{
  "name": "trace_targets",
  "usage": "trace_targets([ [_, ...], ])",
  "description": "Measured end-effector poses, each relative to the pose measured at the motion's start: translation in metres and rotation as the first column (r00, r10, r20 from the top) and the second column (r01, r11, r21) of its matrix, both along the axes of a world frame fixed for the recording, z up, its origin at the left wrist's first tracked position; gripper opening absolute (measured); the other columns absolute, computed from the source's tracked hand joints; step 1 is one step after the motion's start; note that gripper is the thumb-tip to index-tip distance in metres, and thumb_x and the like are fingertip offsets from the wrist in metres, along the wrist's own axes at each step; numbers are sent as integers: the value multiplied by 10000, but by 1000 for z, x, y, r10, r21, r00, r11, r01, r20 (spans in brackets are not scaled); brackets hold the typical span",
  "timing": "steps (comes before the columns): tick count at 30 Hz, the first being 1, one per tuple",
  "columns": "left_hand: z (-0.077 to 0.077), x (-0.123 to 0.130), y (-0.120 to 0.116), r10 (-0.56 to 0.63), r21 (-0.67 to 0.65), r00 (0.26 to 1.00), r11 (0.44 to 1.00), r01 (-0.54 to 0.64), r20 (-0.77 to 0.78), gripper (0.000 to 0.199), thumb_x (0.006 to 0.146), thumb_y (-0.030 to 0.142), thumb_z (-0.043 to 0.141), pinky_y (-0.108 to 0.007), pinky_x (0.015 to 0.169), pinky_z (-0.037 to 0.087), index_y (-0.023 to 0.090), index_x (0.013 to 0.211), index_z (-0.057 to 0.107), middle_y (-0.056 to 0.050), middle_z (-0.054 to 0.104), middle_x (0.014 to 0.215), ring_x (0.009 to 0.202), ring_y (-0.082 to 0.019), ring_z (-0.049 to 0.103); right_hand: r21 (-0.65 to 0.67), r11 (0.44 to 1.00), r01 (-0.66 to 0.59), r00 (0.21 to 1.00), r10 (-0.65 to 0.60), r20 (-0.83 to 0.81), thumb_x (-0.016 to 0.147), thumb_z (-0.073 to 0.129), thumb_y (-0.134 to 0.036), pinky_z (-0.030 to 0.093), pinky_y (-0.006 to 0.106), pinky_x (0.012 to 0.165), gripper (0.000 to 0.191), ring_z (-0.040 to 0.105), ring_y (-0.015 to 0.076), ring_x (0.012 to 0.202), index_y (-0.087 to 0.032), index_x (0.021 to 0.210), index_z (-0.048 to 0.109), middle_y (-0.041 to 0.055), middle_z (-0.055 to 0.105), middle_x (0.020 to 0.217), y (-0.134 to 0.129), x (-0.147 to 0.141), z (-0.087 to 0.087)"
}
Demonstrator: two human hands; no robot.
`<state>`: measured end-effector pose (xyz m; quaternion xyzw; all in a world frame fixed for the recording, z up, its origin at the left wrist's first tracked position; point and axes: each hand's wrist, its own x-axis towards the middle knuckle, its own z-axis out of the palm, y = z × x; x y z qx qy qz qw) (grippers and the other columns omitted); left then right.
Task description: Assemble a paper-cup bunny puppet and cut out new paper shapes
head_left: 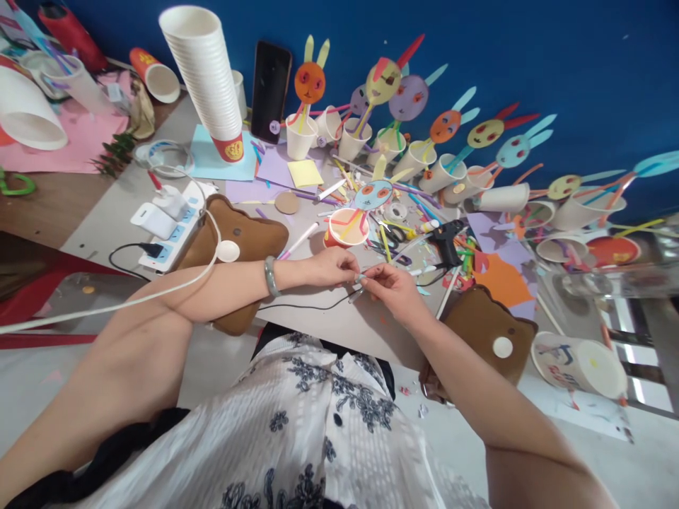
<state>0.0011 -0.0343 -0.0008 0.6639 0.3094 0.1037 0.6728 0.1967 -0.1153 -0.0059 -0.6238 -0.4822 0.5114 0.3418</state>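
Near the table's front edge, my left hand and my right hand meet, both with fingers pinched on a tiny pale bluish piece. What the piece is cannot be made out. Just behind them stands a red paper cup, which holds a light-blue paper rabbit face with yellow ears. A black glue gun lies to the right of my right hand, and scissors rest behind it. A pink-and-white marker lies behind my left forearm.
Paper cups with rabbit faces line the blue wall. A tall cup stack and a phone stand at the back left. The power strip with a white cable is at left. Brown pads lie beneath or beside both forearms.
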Motion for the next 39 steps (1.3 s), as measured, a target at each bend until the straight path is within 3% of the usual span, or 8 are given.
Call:
trace_targets([
  [5, -3, 2, 1, 24, 55, 999, 998, -23, -27, 94, 895, 125, 622, -187, 486, 391, 135, 803, 641, 51, 589, 586, 472, -66, 512, 9, 1000, -13, 996, 12, 94, 749, 815, -595, 396, 293, 544, 422, 467, 120, 530, -209, 770, 644, -17, 606, 620, 4, 2, -3],
  [10, -7, 1, 1, 30, 353, 994, 936, 9, -107, 122, 899, 85, 610, -217, 634, 457, 125, 801, 671, -9, 691, 708, 665, -108, 598, 51, 993, -110, 933, 85, 350, 776, 691, -490, 411, 302, 593, 306, 526, 154, 596, -210, 679, 616, 22, 637, 620, 21, 12, -11],
  [15, 6, -3, -6, -92, 675, 931, 663, 323, -354, 234, 1015, 158, 527, -307, 740, 485, 116, 964, 751, -108, 784, 923, 827, -198, 696, 42, 982, -186, 797, 126, 591, 788, 623, -323, 396, 310, 608, 149, 558, 176, 579, -205, 699, 642, 28, 635, 578, 33, 16, -13],
  [18, 10, -4, -12, -116, 701, 851, 516, 492, -512, 303, 1057, 164, 461, -336, 710, 474, 113, 1110, 755, -155, 793, 1065, 938, -249, 743, 29, 982, -186, 766, 127, 630, 785, 614, -301, 392, 312, 619, 126, 561, 178, 581, -202, 713, 642, 26, 632, 576, 33, 14, -12],
  [21, 9, -3, -17, -119, 689, 798, 441, 576, -591, 367, 1092, 220, 430, -346, 659, 452, 116, 1341, 677, -175, 785, 1147, 997, -276, 758, 15, 986, -164, 778, 120, 617, 789, 618, -312, 393, 315, 624, 134, 559, 182, 582, -212, 699, 613, 19, 611, 562, 32, 12, -12],
  [24, 8, -3, -19, -108, 675, 772, 420, 606, -627, 427, 1110, 288, 426, -351, 649, 453, 106, 1462, 584, -183, 782, 1152, 1008, -284, 764, 26, 988, -152, 790, 106, 604, 788, 610, -314, 391, 317, 627, 144, 546, 179, 582, -225, 679, 580, 16, 599, 560, 31, 12, -13],
  [35, 10, -2, -20, -106, 669, 756, 399, 627, -646, 447, 1114, 362, 493, -337, 679, 487, 93, 1463, 565, -181, 791, 1152, 1029, -294, 775, 45, 990, -134, 815, 84, 573, 795, 693, -375, 397, 322, 608, 167, 543, 182, 541, -216, 765, 654, -20, 569, 512, 26, 21, -5],
  [39, 11, -2, -22, -103, 671, 755, 392, 629, -647, 395, 1115, 342, 485, -334, 669, 492, 94, 1405, 591, -184, 795, 1132, 1005, -292, 781, 239, 967, 85, 852, -194, 485, 771, 774, -390, 412, 309, 560, 231, 557, 164, 537, -236, 785, 602, -19, 620, 600, 31, 50, -4],
])
